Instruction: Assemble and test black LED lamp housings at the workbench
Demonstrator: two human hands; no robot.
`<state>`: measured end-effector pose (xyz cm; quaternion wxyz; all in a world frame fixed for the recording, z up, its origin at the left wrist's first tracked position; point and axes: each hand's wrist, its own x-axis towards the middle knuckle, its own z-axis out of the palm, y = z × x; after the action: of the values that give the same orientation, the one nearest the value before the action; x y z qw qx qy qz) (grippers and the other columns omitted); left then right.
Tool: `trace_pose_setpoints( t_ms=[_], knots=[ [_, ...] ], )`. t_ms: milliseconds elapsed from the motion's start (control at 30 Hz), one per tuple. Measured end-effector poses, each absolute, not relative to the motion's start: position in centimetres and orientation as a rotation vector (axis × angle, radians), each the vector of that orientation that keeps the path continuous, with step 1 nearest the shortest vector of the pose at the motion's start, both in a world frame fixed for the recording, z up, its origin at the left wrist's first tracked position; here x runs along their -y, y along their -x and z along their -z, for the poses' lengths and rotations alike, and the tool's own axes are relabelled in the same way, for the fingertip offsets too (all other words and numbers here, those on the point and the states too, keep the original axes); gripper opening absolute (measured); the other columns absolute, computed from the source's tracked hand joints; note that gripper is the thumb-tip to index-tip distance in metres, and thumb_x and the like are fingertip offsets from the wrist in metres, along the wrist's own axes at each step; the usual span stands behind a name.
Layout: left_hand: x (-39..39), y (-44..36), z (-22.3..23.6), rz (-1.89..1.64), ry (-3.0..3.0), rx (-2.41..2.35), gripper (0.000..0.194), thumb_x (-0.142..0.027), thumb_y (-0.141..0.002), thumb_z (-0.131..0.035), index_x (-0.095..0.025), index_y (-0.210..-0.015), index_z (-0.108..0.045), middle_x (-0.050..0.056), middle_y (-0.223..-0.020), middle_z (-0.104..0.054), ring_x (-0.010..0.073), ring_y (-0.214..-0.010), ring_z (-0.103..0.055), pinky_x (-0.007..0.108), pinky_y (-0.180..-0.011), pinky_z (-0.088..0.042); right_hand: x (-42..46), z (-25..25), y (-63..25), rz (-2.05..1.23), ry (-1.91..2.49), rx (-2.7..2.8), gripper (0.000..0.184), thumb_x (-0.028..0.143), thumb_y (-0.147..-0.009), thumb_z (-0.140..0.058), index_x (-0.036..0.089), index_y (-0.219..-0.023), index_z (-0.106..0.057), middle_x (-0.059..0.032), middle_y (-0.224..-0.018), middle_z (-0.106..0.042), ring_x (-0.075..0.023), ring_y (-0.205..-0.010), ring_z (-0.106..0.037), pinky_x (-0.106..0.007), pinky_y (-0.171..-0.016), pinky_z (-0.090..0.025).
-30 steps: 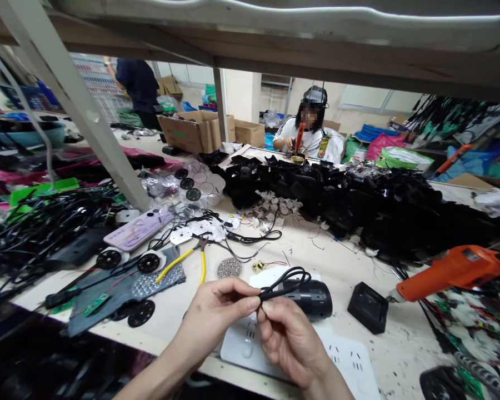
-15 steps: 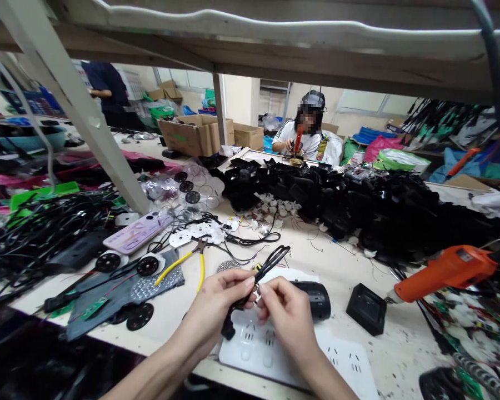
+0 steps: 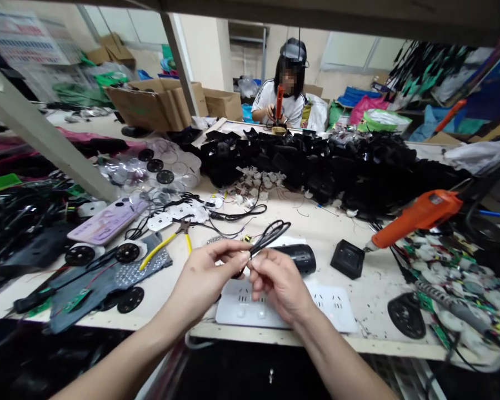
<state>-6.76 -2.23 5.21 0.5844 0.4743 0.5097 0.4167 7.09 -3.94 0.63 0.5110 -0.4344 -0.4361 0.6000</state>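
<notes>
A looped black power cord [image 3: 270,234] rises from between my two hands, over the front of the workbench. My left hand [image 3: 214,266] is closed round the cord, thumb against the fingers. My right hand [image 3: 277,278] pinches at the cord's near end, close to the left fingertips; exactly what it grips there is partly hidden by the fingers. Under the hands lies a white power strip [image 3: 333,308]. Just behind the right hand sits a black cylindrical housing [image 3: 302,259]. Yellow-handled pliers [image 3: 166,247] rest to the left of my left hand.
At right, an orange electric screwdriver [image 3: 419,218] lies beside a square black block [image 3: 347,259]. Black parts [image 3: 316,161] are heaped across the back. A purple phone case [image 3: 108,221] and cords lie left. A shelf post [image 3: 45,128] slants at left. A co-worker [image 3: 285,89] sits opposite.
The view has tilted down and shifted right. My hands stay together; the dark plug end that hung below the left hand no longer shows, and the right fingers have closed in on the cord.
</notes>
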Motion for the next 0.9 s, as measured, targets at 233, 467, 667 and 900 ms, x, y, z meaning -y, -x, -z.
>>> trace_pose_setpoints(
  t_ms=[233,467,667,900],
  knots=[
    [1.2,5.6,-6.0,-0.718,-0.771,-1.095,0.032,-0.012,-0.061,-0.079,-0.013,-0.092,-0.072,0.006,-0.076,-0.069,0.0185,-0.064,-0.064,0.029,-0.056,-0.057,3.4,-0.4,-9.3,-0.491,1.144,1.719,0.018,0.027,-0.084,-0.054,0.022,-0.067,-0.054,-0.0019,-0.064,-0.053,-0.0168,-0.068,-0.056,-0.032,-0.07,-0.052],
    [1.1,3.6,-7.2,-0.871,-0.748,-0.928,0.033,-0.005,-0.068,-0.071,-0.013,-0.1,-0.064,0.003,-0.077,-0.069,0.0138,-0.063,-0.066,0.026,-0.066,-0.056,6.6,-2.8,-12.4,-0.582,1.263,1.679,0.028,0.028,-0.086,-0.065,0.021,-0.112,-0.061,-0.0009,-0.092,-0.054,-0.0097,-0.068,-0.056,-0.023,-0.061,-0.052],
    [3.1,0.3,-7.8,-0.838,-0.802,-0.796,0.029,-0.01,-0.069,-0.072,-0.016,-0.093,-0.056,0.001,-0.075,-0.067,0.0153,-0.072,-0.067,0.029,-0.076,-0.055,9.9,-2.4,-14.8,-0.526,1.316,1.911,0.009,0.02,-0.089,-0.059,0.017,-0.096,-0.065,-0.0046,-0.097,-0.053,-0.0147,-0.085,-0.057,-0.027,-0.076,-0.051],
    [1.1,2.7,-4.1,-0.858,-1.785,-1.212,0.066,-0.039,-0.057,-0.085,-0.019,-0.115,-0.06,0.011,-0.109,-0.065,0.0302,-0.103,-0.061,0.042,-0.095,-0.046,13.3,0.2,-21.5,-0.285,1.652,1.607,0.015,0.018,-0.091,-0.051,0.019,-0.098,-0.064,-0.006,-0.093,-0.062,-0.019,-0.091,-0.061,-0.031,-0.081,-0.048]
  ],
)
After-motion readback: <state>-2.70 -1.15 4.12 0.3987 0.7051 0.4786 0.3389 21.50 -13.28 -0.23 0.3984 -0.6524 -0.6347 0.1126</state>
